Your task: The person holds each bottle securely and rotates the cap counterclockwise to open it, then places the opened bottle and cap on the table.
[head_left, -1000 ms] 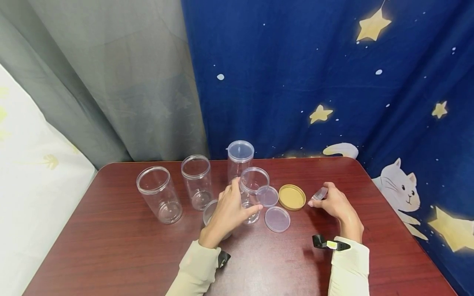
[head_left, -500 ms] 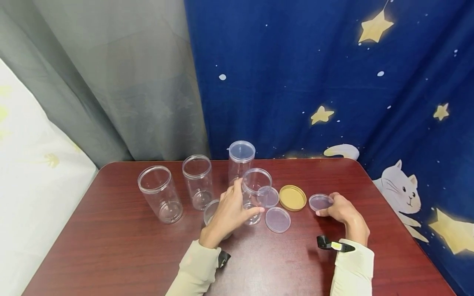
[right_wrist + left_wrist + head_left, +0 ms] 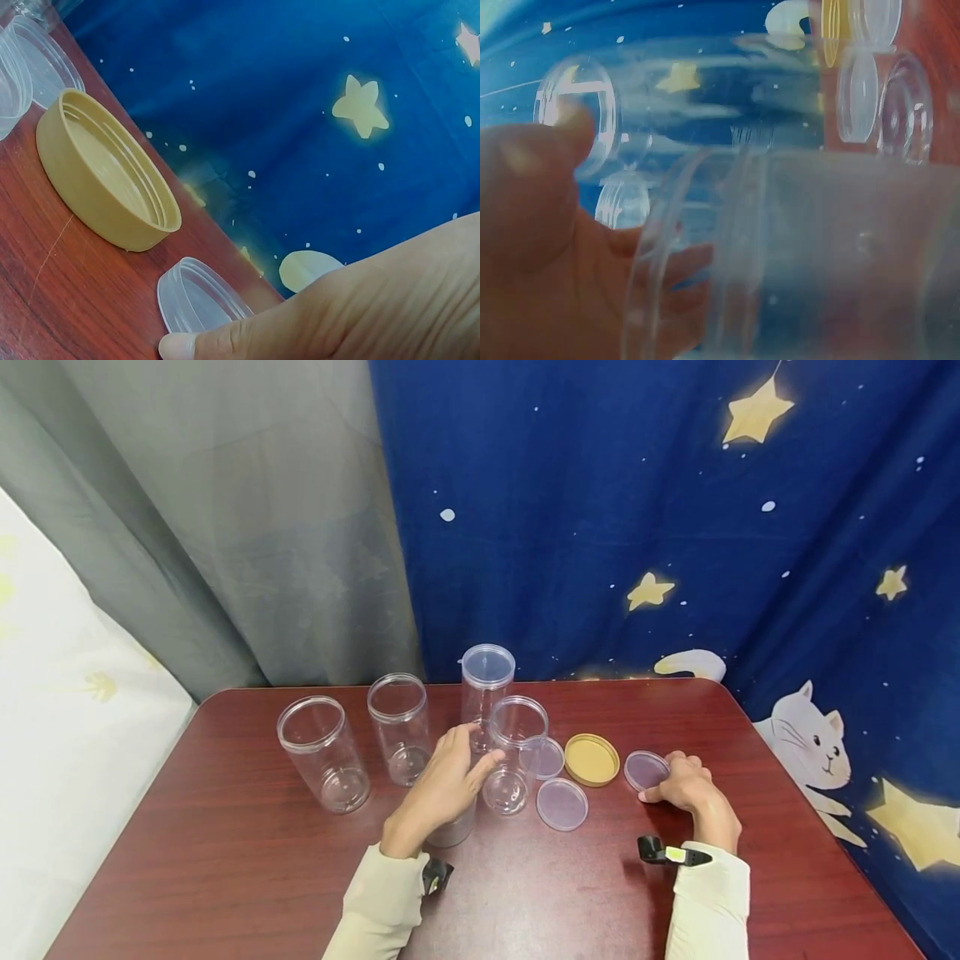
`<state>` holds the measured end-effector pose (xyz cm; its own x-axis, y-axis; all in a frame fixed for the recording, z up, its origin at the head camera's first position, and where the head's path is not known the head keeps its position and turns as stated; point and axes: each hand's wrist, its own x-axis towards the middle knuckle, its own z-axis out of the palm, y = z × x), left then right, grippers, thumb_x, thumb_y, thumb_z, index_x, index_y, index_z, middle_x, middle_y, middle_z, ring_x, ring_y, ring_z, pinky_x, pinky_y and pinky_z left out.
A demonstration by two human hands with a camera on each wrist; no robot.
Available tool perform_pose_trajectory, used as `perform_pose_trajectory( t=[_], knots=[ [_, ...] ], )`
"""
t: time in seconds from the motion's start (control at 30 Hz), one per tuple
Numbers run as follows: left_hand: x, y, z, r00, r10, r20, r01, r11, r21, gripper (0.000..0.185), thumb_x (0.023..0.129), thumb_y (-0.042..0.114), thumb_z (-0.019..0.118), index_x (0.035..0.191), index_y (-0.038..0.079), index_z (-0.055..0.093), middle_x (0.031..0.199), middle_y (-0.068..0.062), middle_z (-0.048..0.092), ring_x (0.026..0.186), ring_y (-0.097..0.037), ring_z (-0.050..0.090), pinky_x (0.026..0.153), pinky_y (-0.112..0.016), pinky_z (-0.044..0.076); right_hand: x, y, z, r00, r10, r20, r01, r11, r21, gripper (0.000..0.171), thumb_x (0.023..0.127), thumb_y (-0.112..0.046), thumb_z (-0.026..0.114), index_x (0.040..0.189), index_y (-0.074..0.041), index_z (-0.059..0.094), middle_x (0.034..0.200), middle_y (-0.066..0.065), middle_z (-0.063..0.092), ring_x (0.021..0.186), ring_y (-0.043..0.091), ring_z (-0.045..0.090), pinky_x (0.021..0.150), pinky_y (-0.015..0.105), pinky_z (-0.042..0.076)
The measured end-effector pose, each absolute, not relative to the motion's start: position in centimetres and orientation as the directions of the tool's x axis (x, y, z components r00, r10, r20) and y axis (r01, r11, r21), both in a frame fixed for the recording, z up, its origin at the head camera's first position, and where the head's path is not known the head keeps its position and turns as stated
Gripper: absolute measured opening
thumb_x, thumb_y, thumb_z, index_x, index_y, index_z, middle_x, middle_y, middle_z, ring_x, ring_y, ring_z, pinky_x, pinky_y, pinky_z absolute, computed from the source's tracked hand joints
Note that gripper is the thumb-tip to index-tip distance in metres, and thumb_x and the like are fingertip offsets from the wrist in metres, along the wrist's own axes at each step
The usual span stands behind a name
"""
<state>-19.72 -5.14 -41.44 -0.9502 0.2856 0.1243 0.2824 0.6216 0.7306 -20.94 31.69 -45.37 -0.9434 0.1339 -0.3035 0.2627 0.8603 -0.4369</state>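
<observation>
In the head view my left hand (image 3: 438,785) is just left of a clear plastic jar (image 3: 506,791), thumb and fingers spread apart and holding nothing. Beneath that hand stands a shorter clear jar (image 3: 452,831), partly hidden; in the left wrist view a clear jar (image 3: 840,247) fills the foreground. My right hand (image 3: 690,789) pinches the rim of a clear lid (image 3: 645,772) lying on the table. Its thumb (image 3: 217,341) is at the lid's edge in the right wrist view, with the other fingers out of sight there.
Two open clear jars, the far-left jar (image 3: 315,752) and its neighbour (image 3: 400,727), stand upright. A lidded jar (image 3: 487,672) is behind. A gold lid (image 3: 592,760) and two clear lids, one in front (image 3: 562,805), lie mid-table. A curtain (image 3: 562,527) hangs behind the table.
My right hand has lowered the clear lid from a tilt to flat on the table. My left hand has let go of the jar and drawn back to the left.
</observation>
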Motion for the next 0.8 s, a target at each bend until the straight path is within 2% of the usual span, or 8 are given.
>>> perform_pose_trajectory(
  t=[0.1, 0.23, 0.3, 0.5, 0.6, 0.7, 0.8],
  knots=[
    [-19.8, -5.3, -41.4, -0.956, 0.275, 0.1, 0.252, 0.599, 0.76, 0.065, 0.1, 0.044, 0.053, 0.144, -0.001, 0.038, 0.141, -0.024, 0.045, 0.132, -0.036, 0.046, 0.11, -0.054, 0.037, -21.0, 31.7, -45.5, -0.946, 0.135, -0.295, 0.259, 0.861, -0.437, 0.075, 0.074, -0.024, 0.085, 0.123, 0.014, 0.043, 0.111, 0.034, 0.043, 0.103, 0.048, 0.041, 0.087, 0.059, 0.041],
    [-19.9, -5.9, -41.3, -0.962, 0.269, 0.057, 0.206, 0.571, 0.795, 0.067, 0.098, 0.043, 0.059, 0.145, 0.001, 0.036, 0.145, -0.023, 0.041, 0.135, -0.037, 0.045, 0.111, -0.055, 0.035, -21.0, 31.7, -45.5, -0.95, 0.131, -0.284, 0.249, 0.866, -0.433, 0.076, 0.073, -0.025, 0.086, 0.123, 0.013, 0.043, 0.111, 0.035, 0.043, 0.103, 0.05, 0.041, 0.088, 0.06, 0.04],
    [-20.0, -6.1, -41.3, -0.962, 0.267, 0.056, 0.202, 0.563, 0.801, 0.067, 0.099, 0.042, 0.057, 0.146, 0.0, 0.033, 0.148, -0.024, 0.039, 0.137, -0.038, 0.043, 0.112, -0.056, 0.033, -21.0, 31.7, -45.5, -0.949, 0.131, -0.286, 0.25, 0.865, -0.434, 0.079, 0.073, -0.026, 0.086, 0.125, 0.014, 0.042, 0.112, 0.036, 0.042, 0.104, 0.05, 0.04, 0.088, 0.06, 0.039],
    [-20.8, -6.0, -41.9, -0.968, 0.207, 0.14, 0.228, 0.498, 0.837, 0.057, 0.108, 0.034, 0.036, 0.149, -0.005, 0.026, 0.151, -0.03, 0.033, 0.141, -0.043, 0.036, 0.114, -0.057, 0.028, -21.0, 31.8, -45.6, -0.937, 0.137, -0.32, 0.277, 0.85, -0.448, 0.092, 0.075, -0.028, 0.086, 0.136, 0.015, 0.032, 0.123, 0.039, 0.038, 0.111, 0.052, 0.037, 0.094, 0.064, 0.038],
    [-21.4, -5.7, -42.3, -0.974, 0.147, 0.17, 0.219, 0.461, 0.86, 0.056, 0.109, 0.033, 0.03, 0.15, -0.004, 0.024, 0.152, -0.031, 0.031, 0.141, -0.044, 0.035, 0.115, -0.057, 0.027, -20.9, 31.8, -45.6, -0.935, 0.133, -0.328, 0.28, 0.845, -0.456, 0.098, 0.075, -0.031, 0.085, 0.14, 0.015, 0.028, 0.127, 0.04, 0.036, 0.113, 0.053, 0.035, 0.096, 0.065, 0.036],
    [-22.1, -5.4, -42.4, -0.978, 0.108, 0.178, 0.207, 0.445, 0.871, 0.058, 0.108, 0.033, 0.034, 0.151, -0.004, 0.022, 0.153, -0.031, 0.03, 0.143, -0.043, 0.032, 0.116, -0.057, 0.025, -20.8, 31.8, -45.3, -0.939, 0.12, -0.323, 0.27, 0.84, -0.471, 0.101, 0.076, -0.035, 0.085, 0.142, 0.014, 0.026, 0.13, 0.04, 0.035, 0.115, 0.053, 0.035, 0.098, 0.066, 0.036],
    [-22.7, -5.2, -42.1, -0.978, 0.098, 0.185, 0.209, 0.458, 0.864, 0.063, 0.105, 0.028, 0.047, 0.152, -0.004, 0.02, 0.153, -0.03, 0.029, 0.144, -0.042, 0.03, 0.117, -0.055, 0.024, -20.8, 31.8, -45.1, -0.947, 0.101, -0.305, 0.248, 0.835, -0.492, 0.104, 0.077, -0.039, 0.084, 0.144, 0.013, 0.025, 0.131, 0.04, 0.033, 0.116, 0.054, 0.035, 0.098, 0.067, 0.036]
  ],
)
